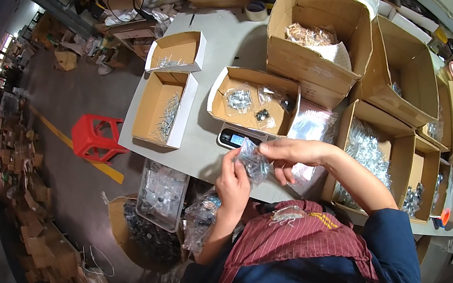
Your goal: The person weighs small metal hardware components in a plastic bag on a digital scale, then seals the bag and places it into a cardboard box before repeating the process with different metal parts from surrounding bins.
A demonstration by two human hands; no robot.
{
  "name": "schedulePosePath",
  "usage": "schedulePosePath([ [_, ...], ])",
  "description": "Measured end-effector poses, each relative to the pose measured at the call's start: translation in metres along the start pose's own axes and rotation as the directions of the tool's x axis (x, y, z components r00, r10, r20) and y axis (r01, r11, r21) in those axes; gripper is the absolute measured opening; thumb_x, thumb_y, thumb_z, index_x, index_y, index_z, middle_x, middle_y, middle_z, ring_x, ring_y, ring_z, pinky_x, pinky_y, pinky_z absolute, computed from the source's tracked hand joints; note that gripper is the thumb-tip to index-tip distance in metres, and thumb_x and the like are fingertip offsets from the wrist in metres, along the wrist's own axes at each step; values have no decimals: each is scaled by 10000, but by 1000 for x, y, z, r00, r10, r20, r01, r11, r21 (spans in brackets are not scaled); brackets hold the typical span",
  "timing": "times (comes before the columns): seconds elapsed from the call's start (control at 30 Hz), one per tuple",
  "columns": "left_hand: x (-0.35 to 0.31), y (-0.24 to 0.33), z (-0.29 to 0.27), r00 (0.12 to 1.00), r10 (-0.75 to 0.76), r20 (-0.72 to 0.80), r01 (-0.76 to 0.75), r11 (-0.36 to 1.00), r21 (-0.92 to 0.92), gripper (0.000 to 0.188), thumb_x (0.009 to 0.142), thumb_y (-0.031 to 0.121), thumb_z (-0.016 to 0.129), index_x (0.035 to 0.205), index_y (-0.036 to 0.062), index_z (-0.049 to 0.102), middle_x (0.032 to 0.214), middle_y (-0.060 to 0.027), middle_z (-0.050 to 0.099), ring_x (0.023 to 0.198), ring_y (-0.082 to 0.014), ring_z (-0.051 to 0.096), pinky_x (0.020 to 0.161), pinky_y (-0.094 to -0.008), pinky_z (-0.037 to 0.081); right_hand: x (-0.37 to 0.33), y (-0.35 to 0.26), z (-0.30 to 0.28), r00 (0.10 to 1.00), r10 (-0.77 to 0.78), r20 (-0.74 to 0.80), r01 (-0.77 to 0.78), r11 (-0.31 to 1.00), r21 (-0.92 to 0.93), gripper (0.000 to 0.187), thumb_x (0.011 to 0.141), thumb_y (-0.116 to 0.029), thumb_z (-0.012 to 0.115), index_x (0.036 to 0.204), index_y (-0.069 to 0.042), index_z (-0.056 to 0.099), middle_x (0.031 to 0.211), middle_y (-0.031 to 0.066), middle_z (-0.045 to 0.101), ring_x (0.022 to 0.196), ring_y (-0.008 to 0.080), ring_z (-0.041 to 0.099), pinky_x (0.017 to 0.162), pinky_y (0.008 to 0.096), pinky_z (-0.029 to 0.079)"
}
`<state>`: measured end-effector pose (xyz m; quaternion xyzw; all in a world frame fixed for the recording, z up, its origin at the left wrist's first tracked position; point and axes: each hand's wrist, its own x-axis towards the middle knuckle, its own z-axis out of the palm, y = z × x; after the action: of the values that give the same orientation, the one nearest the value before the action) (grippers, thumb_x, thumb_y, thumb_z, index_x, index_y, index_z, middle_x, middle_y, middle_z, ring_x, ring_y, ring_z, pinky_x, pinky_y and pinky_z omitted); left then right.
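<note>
A small clear plastic bag (pixel 254 164) of metal hardware is held up between my hands, over the table's near edge. My left hand (pixel 233 183) grips it from the left with the fingers closed. From the right, my right hand (pixel 291 153) pinches its upper edge between thumb and fingers. Just beyond the bag is a digital scale (pixel 229 138) with a lit display, partly covered by a shallow cardboard box (pixel 249 122). Several small bags of screws and dark parts lie inside that box. Flat clear plastic bags (pixel 312 124) lie beyond my right hand.
Two open boxes at the left hold loose screws (pixel 168 117) and pins (pixel 169 62). Tall cartons (pixel 314 72) stand at the back right, and a box of filled bags (pixel 368 156) sits right. Below the table are a plastic bin (pixel 158 217) and a red stool (pixel 96 138).
</note>
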<state>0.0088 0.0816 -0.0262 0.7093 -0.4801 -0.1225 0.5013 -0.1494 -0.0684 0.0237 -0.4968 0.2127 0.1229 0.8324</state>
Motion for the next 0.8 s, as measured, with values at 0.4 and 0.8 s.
schedulePosePath([
  [0.4,-1,11,-12,974,-139,176,186,941,-283,174,1000,46,486,1069,6,640,660,21,562,589,-38,472,540,-210,389,83,14,-78,570,-714,-407,-400,192,-896,266,766,-88,641,1028,-59,673,957,182,649,876,342,665,753,433,560],
  [0.8,10,-10,-30,943,-291,164,333,861,-384,256,981,6,482,1234,-19,505,653,-37,585,560,-78,533,521,-226,438,49,-10,2,523,-849,-67,443,339,-830,194,892,-167,679,944,-18,566,869,137,581,791,328,592,700,382,473],
])
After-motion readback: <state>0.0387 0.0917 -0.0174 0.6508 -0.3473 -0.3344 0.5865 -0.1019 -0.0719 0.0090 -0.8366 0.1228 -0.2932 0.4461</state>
